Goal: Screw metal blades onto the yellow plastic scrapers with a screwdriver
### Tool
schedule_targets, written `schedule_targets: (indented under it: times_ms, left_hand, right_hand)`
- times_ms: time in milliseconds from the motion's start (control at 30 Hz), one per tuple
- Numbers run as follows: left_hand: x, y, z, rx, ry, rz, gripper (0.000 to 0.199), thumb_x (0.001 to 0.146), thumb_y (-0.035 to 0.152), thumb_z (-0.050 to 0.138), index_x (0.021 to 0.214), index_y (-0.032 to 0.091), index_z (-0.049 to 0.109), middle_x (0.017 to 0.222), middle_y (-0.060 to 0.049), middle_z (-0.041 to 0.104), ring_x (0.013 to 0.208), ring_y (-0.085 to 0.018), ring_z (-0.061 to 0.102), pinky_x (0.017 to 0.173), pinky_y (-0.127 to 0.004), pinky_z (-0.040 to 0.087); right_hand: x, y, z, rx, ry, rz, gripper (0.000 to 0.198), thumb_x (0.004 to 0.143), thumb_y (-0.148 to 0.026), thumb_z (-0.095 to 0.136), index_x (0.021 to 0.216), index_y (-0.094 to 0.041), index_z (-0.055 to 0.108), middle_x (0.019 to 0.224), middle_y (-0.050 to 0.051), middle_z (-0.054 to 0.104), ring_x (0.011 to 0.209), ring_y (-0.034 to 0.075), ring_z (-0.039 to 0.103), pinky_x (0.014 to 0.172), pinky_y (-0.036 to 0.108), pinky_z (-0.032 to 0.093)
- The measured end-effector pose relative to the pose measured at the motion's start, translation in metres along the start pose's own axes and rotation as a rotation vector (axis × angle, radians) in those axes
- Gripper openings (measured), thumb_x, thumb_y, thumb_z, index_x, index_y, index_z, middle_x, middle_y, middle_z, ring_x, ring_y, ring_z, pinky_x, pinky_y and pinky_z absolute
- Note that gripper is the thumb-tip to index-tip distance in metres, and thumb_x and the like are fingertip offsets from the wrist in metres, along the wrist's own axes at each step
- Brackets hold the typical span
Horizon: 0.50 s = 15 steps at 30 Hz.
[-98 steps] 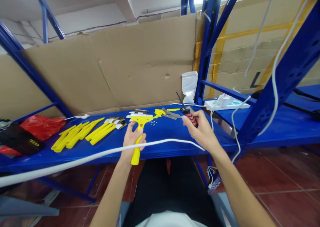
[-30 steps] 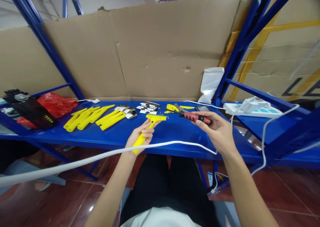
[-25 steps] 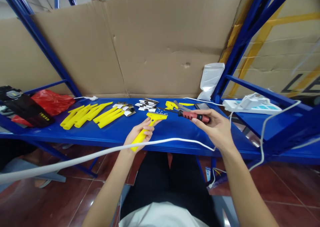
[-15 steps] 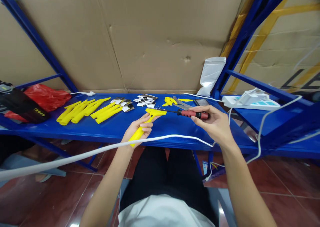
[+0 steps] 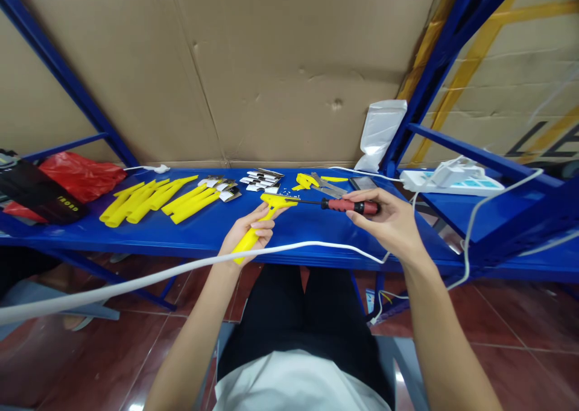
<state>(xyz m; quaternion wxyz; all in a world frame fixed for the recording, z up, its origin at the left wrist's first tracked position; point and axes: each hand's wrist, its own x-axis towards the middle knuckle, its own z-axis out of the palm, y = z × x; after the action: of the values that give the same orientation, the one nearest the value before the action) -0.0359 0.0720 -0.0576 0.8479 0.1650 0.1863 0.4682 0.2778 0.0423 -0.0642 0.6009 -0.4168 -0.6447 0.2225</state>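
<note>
My left hand point(image 5: 248, 229) is closed around the handle of a yellow plastic scraper point(image 5: 272, 203), its wide head tilted up and away from me. My right hand point(image 5: 392, 219) grips a screwdriver point(image 5: 341, 205) with a red and black handle. The dark shaft lies nearly level, and its tip meets the right end of the scraper head. Whether the tip sits in a screw is too small to tell. Just behind the head, tiny bright pieces point(image 5: 288, 192) are scattered on the blue table point(image 5: 312, 233).
Yellow scraper handles point(image 5: 136, 203) lie at left, beside several scrapers with black-and-white heads point(image 5: 194, 205). Black-and-white pieces point(image 5: 262, 179), a yellow part point(image 5: 307, 181) and flat metal pieces point(image 5: 329, 187) lie behind my hands. A white cable point(image 5: 289, 246) crosses in front. A power strip point(image 5: 452, 182) sits right.
The view has shifted slightly. Both hands keep their grips, and the screwdriver tip stays at the right end of the scraper head.
</note>
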Motion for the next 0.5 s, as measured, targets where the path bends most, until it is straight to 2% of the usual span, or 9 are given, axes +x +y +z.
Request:
schedule_targets:
  times_ms: [267, 500]
  left_hand:
    - [-0.0007, 0.0001, 0.0008, -0.007, -0.007, 0.007, 0.049, 0.113, 0.005, 0.049, 0.157, 0.023, 0.053, 0.155, -0.025, 0.064, 0.05, 0.002, 0.054, 0.043, -0.011, 0.048]
    - [-0.0018, 0.0001, 0.0047, 0.005, 0.004, 0.0, 0.037, 0.115, 0.007, 0.044, 0.146, 0.02, 0.058, 0.156, -0.025, 0.063, 0.05, 0.003, 0.054, 0.044, -0.011, 0.048]
  right_hand:
    - [0.0, -0.0014, -0.0017, 0.006, 0.0, 0.016, 0.025, 0.083, -0.034, 0.093, 0.103, -0.026, 0.081, 0.118, 0.009, 0.083, 0.122, 0.032, 0.078, 0.109, 0.05, 0.064]
    - [-0.0004, -0.0011, -0.0058, -0.021, 0.009, 0.018, 0.026, 0.082, -0.032, 0.093, 0.105, -0.026, 0.081, 0.119, 0.008, 0.083, 0.117, 0.031, 0.079, 0.103, 0.047, 0.066]
